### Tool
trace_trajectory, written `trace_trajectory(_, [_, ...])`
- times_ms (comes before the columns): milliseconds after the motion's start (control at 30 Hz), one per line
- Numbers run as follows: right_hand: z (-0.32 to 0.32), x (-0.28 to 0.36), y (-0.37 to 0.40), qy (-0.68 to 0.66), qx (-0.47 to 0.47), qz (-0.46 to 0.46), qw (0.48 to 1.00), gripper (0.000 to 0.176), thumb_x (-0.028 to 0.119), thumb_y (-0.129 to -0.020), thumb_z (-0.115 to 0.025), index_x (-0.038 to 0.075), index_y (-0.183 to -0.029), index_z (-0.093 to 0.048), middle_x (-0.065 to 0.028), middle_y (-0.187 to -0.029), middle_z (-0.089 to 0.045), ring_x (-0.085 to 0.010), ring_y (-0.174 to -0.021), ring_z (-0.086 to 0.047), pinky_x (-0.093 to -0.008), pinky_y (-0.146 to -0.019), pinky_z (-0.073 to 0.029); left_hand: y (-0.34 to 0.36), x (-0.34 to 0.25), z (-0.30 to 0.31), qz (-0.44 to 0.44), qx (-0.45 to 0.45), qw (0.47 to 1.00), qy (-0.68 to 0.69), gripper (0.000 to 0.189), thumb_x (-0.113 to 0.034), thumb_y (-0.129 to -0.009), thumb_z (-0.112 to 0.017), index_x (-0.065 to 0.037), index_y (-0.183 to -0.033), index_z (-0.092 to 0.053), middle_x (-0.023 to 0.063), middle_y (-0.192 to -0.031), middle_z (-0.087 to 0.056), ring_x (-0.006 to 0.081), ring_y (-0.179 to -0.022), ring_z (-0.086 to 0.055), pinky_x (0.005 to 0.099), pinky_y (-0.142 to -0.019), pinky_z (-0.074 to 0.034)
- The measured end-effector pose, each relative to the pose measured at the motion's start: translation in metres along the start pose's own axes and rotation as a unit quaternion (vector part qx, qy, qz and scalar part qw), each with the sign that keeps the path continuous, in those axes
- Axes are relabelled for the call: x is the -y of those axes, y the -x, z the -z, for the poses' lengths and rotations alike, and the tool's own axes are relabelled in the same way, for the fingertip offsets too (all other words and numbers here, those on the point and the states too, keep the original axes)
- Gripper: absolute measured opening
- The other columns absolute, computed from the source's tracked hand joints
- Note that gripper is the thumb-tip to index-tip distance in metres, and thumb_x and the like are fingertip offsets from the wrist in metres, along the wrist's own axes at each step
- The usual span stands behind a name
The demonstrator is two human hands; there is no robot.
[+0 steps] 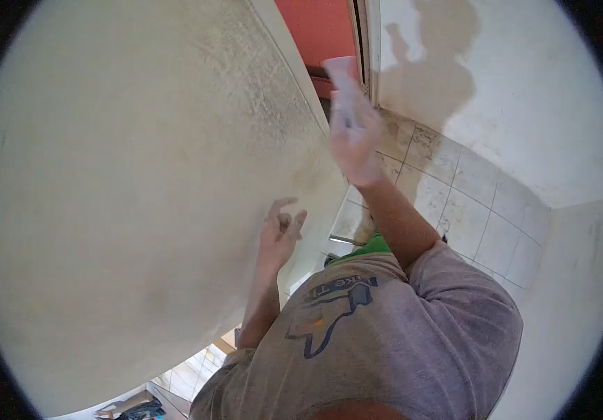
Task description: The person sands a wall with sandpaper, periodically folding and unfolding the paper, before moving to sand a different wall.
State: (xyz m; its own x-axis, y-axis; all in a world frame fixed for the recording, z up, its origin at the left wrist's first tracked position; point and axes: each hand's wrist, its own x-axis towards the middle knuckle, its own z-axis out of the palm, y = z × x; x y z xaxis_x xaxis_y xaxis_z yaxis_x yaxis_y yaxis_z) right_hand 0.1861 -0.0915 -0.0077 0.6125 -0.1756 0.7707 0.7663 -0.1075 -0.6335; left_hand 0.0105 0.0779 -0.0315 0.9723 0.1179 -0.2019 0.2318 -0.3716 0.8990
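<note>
My right hand is raised near the wall's edge, with its fingers wrapped round a pale, flat-ended tool that is blurred by motion. My left hand is lower, close to the cream wall, holding nothing, its fingers bent and apart. Whether it touches the surface I cannot tell. Above my left hand, the wall has a rough, grey, stained patch near its edge.
Behind the wall's edge is a red surface beside a door frame. A tiled floor lies below on the right, next to a white wall bearing my shadow. Several items sit in a box at the bottom left.
</note>
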Motion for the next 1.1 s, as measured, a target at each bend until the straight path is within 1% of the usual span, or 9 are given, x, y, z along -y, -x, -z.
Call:
trace_trajectory(100, [-0.048, -0.008, 0.009, -0.025, 0.149, 0.057, 0.987, 0.055, 0.011, -0.093, -0.057, 0.001, -0.145, -0.046, -0.0271, -0.149, -0.044, -0.0380, -0.142, -0.040, -0.0451, -0.117, -0.034, 0.009, 0.008, 0.008, -0.012, 0.059, 0.998, -0.025, 0.042, -0.018, -0.096, -0.066, -0.004, -0.133, -0.052, 0.0001, -0.064, -0.051, 0.0088, -0.060, -0.049, 0.0271, -0.059, -0.042])
trace_trajectory(200, [-0.069, -0.048, 0.068, 0.079, 0.146, 0.129, 0.978, 0.062, 0.016, -0.092, -0.059, 0.001, -0.150, -0.039, -0.0261, -0.153, -0.039, -0.0426, -0.142, -0.038, -0.0499, -0.118, -0.031, 0.015, -0.016, 0.014, -0.037, 0.133, 0.988, -0.070, 0.049, -0.015, -0.099, -0.063, -0.006, -0.143, -0.043, 0.0020, -0.078, -0.058, 0.0090, -0.069, -0.053, 0.0246, -0.061, -0.043])
trace_trajectory(367, [-0.038, -0.092, 0.112, 0.097, 0.242, 0.037, 0.965, 0.067, 0.020, -0.089, -0.062, 0.000, -0.149, -0.040, -0.0254, -0.153, -0.039, -0.0460, -0.142, -0.037, -0.0573, -0.118, -0.028, 0.004, -0.015, 0.012, -0.053, 0.083, 0.995, -0.004, 0.066, -0.011, -0.096, -0.064, -0.006, -0.152, -0.030, 0.0052, -0.089, -0.061, 0.0115, -0.074, -0.058, 0.0252, -0.069, -0.045])
trace_trajectory(467, [-0.044, -0.085, 0.079, 0.077, 0.243, 0.097, 0.962, 0.064, 0.021, -0.090, -0.055, 0.000, -0.149, -0.040, -0.0260, -0.154, -0.038, -0.0467, -0.144, -0.033, -0.0575, -0.119, -0.023, 0.001, -0.021, 0.008, -0.040, 0.040, 0.993, 0.099, 0.063, -0.010, -0.097, -0.062, -0.003, -0.151, -0.030, 0.0082, -0.090, -0.063, 0.0145, -0.075, -0.061, 0.0262, -0.071, -0.047])
trace_trajectory(600, [-0.064, -0.020, -0.051, 0.017, 0.196, 0.256, 0.947, 0.061, 0.024, -0.094, -0.055, 0.004, -0.151, -0.041, -0.0189, -0.157, -0.037, -0.0405, -0.147, -0.031, -0.0560, -0.121, -0.023, -0.002, -0.032, 0.006, -0.017, 0.035, 0.982, 0.187, 0.061, -0.019, -0.099, -0.061, -0.001, -0.150, -0.032, 0.0130, -0.096, -0.066, 0.0168, -0.075, -0.062, 0.0281, -0.072, -0.049])
trace_trajectory(667, [-0.061, 0.028, -0.111, -0.004, 0.174, 0.259, 0.950, 0.062, 0.028, -0.093, -0.058, 0.009, -0.150, -0.043, -0.0120, -0.158, -0.038, -0.0330, -0.146, -0.035, -0.0506, -0.121, -0.027, -0.002, -0.043, 0.006, -0.037, 0.026, 0.980, 0.196, 0.062, -0.025, -0.099, -0.061, 0.000, -0.148, -0.034, 0.0149, -0.098, -0.067, 0.0179, -0.076, -0.062, 0.0294, -0.073, -0.048])
trace_trajectory(767, [-0.066, 0.067, -0.154, -0.053, 0.155, 0.261, 0.951, 0.058, 0.023, -0.098, -0.053, 0.008, -0.152, -0.040, -0.0104, -0.159, -0.036, -0.0318, -0.148, -0.032, -0.0494, -0.123, -0.024, -0.006, -0.067, 0.012, -0.053, -0.011, 0.986, 0.160, 0.061, -0.032, -0.099, -0.061, 0.001, -0.145, -0.038, 0.0150, -0.097, -0.067, 0.0183, -0.075, -0.062, 0.0305, -0.073, -0.048])
trace_trajectory(1033, [-0.065, 0.013, -0.100, -0.026, 0.185, 0.224, 0.956, 0.051, 0.020, -0.099, -0.049, 0.007, -0.148, -0.046, -0.0129, -0.156, -0.041, -0.0331, -0.146, -0.036, -0.0485, -0.122, -0.026, -0.012, -0.072, 0.024, -0.090, 0.027, 0.975, 0.199, 0.046, -0.028, -0.101, -0.057, 0.002, -0.135, -0.051, 0.0118, -0.092, -0.066, 0.0176, -0.074, -0.061, 0.0310, -0.073, -0.047])
trace_trajectory(1100, [-0.064, -0.025, -0.066, -0.037, 0.184, 0.197, 0.962, 0.055, 0.028, -0.098, -0.053, 0.010, -0.149, -0.045, -0.0127, -0.156, -0.041, -0.0348, -0.143, -0.041, -0.0503, -0.120, -0.028, -0.013, -0.065, 0.027, -0.077, 0.035, 0.977, 0.197, 0.043, -0.026, -0.102, -0.056, 0.002, -0.135, -0.052, 0.0109, -0.092, -0.066, 0.0171, -0.075, -0.061, 0.0310, -0.074, -0.048])
